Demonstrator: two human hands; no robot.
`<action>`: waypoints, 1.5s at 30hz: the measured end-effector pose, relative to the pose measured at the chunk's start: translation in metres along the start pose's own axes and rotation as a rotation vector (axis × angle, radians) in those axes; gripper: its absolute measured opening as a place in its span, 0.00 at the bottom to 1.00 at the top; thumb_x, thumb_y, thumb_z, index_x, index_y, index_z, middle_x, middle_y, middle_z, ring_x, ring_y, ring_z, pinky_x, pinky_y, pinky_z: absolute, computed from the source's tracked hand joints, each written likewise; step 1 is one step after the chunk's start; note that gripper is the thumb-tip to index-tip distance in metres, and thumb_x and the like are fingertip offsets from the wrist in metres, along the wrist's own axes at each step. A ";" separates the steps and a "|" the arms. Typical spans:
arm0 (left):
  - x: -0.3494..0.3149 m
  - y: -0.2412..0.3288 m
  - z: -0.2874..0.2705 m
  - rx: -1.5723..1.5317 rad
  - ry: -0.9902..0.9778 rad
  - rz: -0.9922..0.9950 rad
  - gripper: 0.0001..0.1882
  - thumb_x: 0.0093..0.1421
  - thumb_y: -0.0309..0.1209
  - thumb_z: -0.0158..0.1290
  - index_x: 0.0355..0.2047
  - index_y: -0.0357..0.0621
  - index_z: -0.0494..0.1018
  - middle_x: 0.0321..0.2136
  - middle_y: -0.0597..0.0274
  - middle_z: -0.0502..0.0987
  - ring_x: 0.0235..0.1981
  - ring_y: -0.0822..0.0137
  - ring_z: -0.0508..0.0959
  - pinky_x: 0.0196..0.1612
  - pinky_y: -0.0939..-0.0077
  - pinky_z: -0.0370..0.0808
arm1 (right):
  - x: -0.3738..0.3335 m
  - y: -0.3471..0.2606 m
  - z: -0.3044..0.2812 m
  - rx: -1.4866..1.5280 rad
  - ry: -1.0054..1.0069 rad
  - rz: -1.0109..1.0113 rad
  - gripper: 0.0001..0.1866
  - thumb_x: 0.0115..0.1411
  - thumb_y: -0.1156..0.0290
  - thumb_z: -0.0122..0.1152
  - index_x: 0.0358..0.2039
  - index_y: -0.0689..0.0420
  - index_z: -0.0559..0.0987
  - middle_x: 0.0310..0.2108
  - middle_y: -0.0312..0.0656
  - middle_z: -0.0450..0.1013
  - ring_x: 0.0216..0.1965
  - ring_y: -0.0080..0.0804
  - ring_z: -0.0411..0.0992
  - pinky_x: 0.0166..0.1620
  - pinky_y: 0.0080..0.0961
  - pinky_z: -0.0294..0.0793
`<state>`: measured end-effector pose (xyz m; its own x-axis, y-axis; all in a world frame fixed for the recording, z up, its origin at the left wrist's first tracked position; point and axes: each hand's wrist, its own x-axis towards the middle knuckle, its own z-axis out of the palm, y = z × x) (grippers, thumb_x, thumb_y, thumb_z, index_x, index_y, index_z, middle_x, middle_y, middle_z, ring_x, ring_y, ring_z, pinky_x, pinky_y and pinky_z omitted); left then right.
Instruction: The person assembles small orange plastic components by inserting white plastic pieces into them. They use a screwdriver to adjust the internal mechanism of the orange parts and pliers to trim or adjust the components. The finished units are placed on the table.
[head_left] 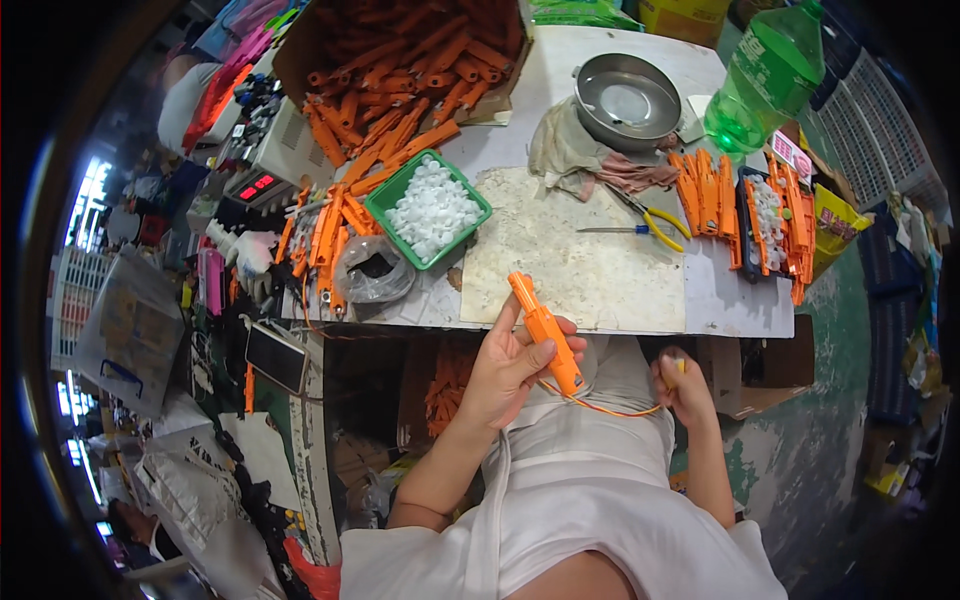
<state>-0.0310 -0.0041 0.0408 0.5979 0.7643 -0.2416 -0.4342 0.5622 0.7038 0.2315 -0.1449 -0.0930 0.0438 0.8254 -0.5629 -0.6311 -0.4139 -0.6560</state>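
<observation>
My left hand (500,378) is closed around a long orange plastic housing (545,335), held tilted just off the table's front edge. Thin red and yellow wires (612,411) come out of its lower end and curve across my lap to my right hand (683,388). That hand is closed, with a small yellow thing (681,366) showing between the fingers; its kind is too small to tell. On the table beyond, pliers with yellow handles (664,228) lie beside a thin screwdriver (612,230). A green basket (473,226) holds many small white plastic pieces.
An open carton (296,45) of orange housings stands far left, more spilling before it. Further right are a metal bowl (628,100), a rag (562,150), a green bottle (768,75) and stacked housings (708,195). A clear bag (372,270) lies near the front edge.
</observation>
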 end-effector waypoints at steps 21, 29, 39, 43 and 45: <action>0.039 0.001 0.028 0.365 0.086 0.363 0.46 0.58 0.17 0.53 0.67 0.41 0.34 0.44 0.50 0.72 0.44 0.62 0.77 0.47 0.72 0.76 | 0.010 -0.062 0.173 -1.400 0.255 -1.281 0.15 0.47 0.59 0.70 0.23 0.53 0.72 0.17 0.36 0.67 0.15 0.32 0.69 0.18 0.26 0.69; 0.060 0.004 0.025 0.407 0.090 0.368 0.46 0.60 0.20 0.53 0.67 0.39 0.33 0.44 0.51 0.71 0.44 0.62 0.77 0.44 0.74 0.78 | 0.021 -0.069 0.175 -1.335 0.296 -1.199 0.14 0.46 0.63 0.71 0.25 0.56 0.76 0.20 0.40 0.72 0.17 0.36 0.72 0.20 0.27 0.70; 0.090 -0.030 -0.009 0.802 0.170 0.652 0.38 0.63 0.33 0.52 0.66 0.37 0.43 0.51 0.47 0.69 0.52 0.58 0.71 0.55 0.67 0.67 | 0.063 -0.122 0.142 -1.208 0.688 -1.178 0.14 0.53 0.58 0.65 0.23 0.56 0.77 0.19 0.41 0.73 0.19 0.38 0.72 0.22 0.32 0.68; 0.088 -0.028 -0.008 0.874 0.174 0.653 0.29 0.64 0.31 0.50 0.62 0.37 0.54 0.49 0.52 0.70 0.51 0.62 0.71 0.55 0.71 0.66 | 0.085 -0.148 0.129 -1.340 0.771 -1.058 0.17 0.54 0.56 0.63 0.22 0.58 0.78 0.18 0.45 0.74 0.19 0.43 0.73 0.24 0.37 0.69; 0.087 -0.027 -0.010 0.918 0.181 0.636 0.26 0.64 0.31 0.50 0.60 0.37 0.59 0.47 0.53 0.72 0.50 0.63 0.72 0.54 0.71 0.67 | 0.096 -0.149 0.123 -1.424 0.792 -1.003 0.18 0.54 0.53 0.61 0.21 0.56 0.78 0.16 0.45 0.72 0.18 0.43 0.73 0.24 0.39 0.69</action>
<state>0.0264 0.0500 -0.0061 0.3066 0.9049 0.2953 0.0789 -0.3333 0.9395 0.2340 0.0433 0.0125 0.4876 0.7587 0.4321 0.8383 -0.2684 -0.4746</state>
